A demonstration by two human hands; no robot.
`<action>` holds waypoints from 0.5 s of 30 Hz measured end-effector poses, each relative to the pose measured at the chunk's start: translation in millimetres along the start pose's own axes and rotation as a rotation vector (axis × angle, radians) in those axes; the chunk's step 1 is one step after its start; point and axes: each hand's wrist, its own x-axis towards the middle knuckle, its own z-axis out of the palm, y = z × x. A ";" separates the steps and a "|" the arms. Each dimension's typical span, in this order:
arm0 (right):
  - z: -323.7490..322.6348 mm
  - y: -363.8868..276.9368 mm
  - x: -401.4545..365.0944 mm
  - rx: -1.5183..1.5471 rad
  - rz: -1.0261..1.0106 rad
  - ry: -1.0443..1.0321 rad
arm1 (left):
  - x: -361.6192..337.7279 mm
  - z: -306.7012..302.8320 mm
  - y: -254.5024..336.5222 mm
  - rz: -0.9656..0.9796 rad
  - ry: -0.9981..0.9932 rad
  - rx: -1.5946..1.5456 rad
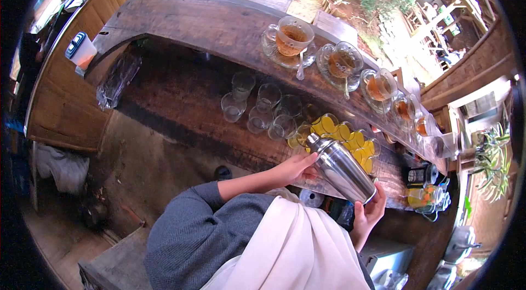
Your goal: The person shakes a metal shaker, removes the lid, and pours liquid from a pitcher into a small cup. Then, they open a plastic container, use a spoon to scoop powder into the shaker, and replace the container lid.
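Note:
A shiny steel cocktail shaker (344, 168) is tilted in front of my chest, its narrow cap pointing to the upper left. My left hand (297, 168) is closed around the side near the cap, with part of its fingers hidden behind the metal. At the wide base, my right hand (369, 213) grips the lower end with thumb and fingers. Just behind the shaker, several glasses of yellow drink (357, 142) stand close together on the lower counter. Clear glasses (268, 95) are grouped to their left.
Along the raised wooden ledge (219, 21) stand several glass cups of amber drink (292, 38) on saucers with spoons. A lidded plastic container (81, 50) sits at the left end. To the right are a jar of yellow liquid (424, 197) and a metal kettle (460, 243).

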 end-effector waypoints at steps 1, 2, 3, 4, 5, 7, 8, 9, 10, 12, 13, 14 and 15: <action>0.8 -0.9 0.5 0.001 -0.011 0.004 | 1.6 -1.6 -2.0 -0.002 -0.002 0.002; 1.3 -1.8 0.9 0.002 -0.021 0.008 | 3.6 -4.1 -5.2 0.002 -0.012 -0.013; 1.9 -2.6 1.4 0.003 -0.021 0.010 | 4.0 -4.1 -5.5 0.005 -0.022 -0.029; 2.5 -3.3 2.1 -0.001 -0.026 0.016 | 4.0 -4.4 -5.6 0.004 -0.022 -0.027; 3.2 -3.8 2.8 -0.005 -0.031 0.021 | 3.7 -4.7 -5.4 -0.002 -0.026 -0.029; 4.3 -4.5 4.0 -0.003 -0.035 0.031 | 2.2 -2.0 -2.8 -0.010 -0.030 -0.029; 4.9 -5.0 4.5 -0.003 -0.039 0.039 | 1.2 0.1 -1.3 -0.010 -0.023 -0.039; 5.6 -6.2 5.1 -0.001 -0.039 0.044 | 0.4 2.1 0.4 -0.010 -0.016 -0.048; 6.3 -7.9 5.7 0.002 -0.039 0.048 | -0.5 3.6 1.7 -0.014 -0.018 -0.044; 7.4 -8.5 7.3 0.007 -0.039 0.061 | -1.5 5.1 3.9 -0.007 -0.053 -0.052; 7.5 -7.9 8.2 -0.002 -0.055 0.064 | -1.0 4.5 3.5 -0.014 -0.057 -0.047; 7.4 -7.7 9.0 -0.011 -0.072 0.068 | -0.3 3.3 2.2 -0.015 -0.063 -0.057; 7.2 -8.6 10.1 -0.010 -0.071 0.080 | -0.2 3.3 2.0 -0.016 -0.070 -0.067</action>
